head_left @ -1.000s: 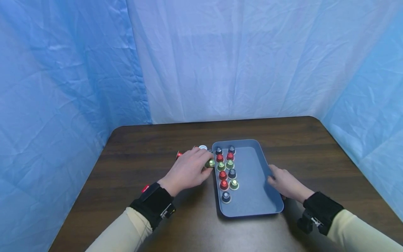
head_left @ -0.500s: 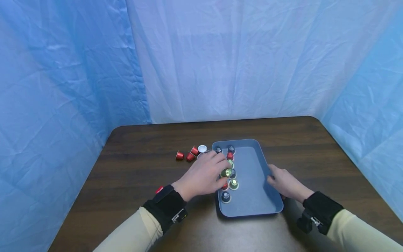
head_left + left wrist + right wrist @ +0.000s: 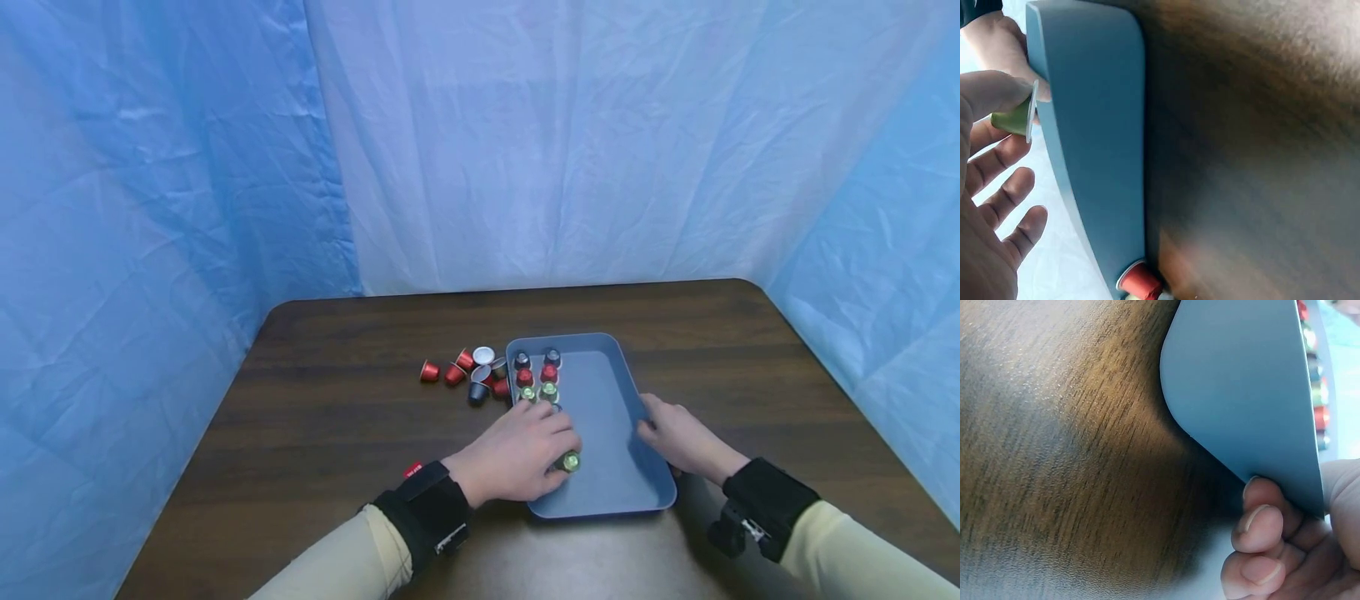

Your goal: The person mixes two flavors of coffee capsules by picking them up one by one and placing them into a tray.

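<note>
a: surface and room?

b: a dark wood-grain table (image 3: 337, 433) is standing inside wrinkled blue sheeting (image 3: 525, 142) that is closing off the back and both sides. a blue tray (image 3: 611, 408) is lying flat right of the table's middle.

a: hands?

b: the left hand (image 3: 517, 454) is reaching over the tray's near left part, pinching a green capsule (image 3: 571, 461) between thumb and fingertip just above the tray floor. the right hand (image 3: 678, 437) is gripping the tray's right rim, fingers curled under the edge.

a: what is one view adding over another?

b: the left wrist view is showing the green capsule (image 3: 1015, 117) with its silver flange turned toward the tray wall (image 3: 1091, 144), the other fingers (image 3: 1004, 194) spreading loose. the right wrist view is showing fingertips (image 3: 1260, 528) curling against the tray's underside (image 3: 1241, 381), which the head view is hiding.

a: surroundings, obstructions?

b: red, green and dark capsules (image 3: 536, 377) are standing in two rows at the tray's far left. loose capsules (image 3: 468, 375), mostly red, with one showing a silver top, are lying on the table just left of the tray. the left hand is covering the nearer part of the rows.
</note>
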Demonstrator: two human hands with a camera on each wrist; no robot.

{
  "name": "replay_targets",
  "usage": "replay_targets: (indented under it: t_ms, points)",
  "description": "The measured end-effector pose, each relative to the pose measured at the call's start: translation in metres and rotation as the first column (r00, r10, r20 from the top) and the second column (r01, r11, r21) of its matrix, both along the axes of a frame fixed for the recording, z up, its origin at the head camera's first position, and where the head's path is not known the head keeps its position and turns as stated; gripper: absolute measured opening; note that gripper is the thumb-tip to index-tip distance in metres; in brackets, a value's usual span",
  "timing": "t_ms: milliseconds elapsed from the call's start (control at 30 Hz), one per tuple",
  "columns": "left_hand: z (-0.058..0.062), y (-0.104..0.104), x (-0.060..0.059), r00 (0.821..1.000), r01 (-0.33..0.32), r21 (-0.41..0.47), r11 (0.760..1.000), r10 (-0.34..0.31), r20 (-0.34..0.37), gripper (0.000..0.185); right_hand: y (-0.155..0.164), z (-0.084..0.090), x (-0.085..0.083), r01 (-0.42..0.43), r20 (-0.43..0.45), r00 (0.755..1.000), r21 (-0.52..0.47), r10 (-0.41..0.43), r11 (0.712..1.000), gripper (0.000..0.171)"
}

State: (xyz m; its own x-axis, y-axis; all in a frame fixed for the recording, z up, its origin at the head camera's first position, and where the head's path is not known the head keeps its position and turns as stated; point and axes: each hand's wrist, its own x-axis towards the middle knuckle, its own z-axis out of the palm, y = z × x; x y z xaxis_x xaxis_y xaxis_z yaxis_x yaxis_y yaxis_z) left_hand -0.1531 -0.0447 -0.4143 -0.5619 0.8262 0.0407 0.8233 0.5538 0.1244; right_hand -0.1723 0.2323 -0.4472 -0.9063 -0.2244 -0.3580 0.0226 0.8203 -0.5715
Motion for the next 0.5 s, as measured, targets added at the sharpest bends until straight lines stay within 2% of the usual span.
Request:
replay_targets:
  t_ms: [267, 500]
  points:
    - [-0.0051, 0.0064, 0.0018, 0.997, 0.067, -0.110, 0.992, -0.062, 0.046, 0.036, 0.0007, -0.0006, -0.0002, -0.001, -0.001, 1.000, -0.006, 0.001, 1.000, 0.057]
    - [-0.0098, 0.0051, 0.0035, 0.993, 0.092, -0.190, 0.978, -0.104, -0.053, 0.033, 0.0005, 0.0013, 0.0007, -0.013, -0.008, 1.000, -0.011, 0.013, 1.000, 0.057]
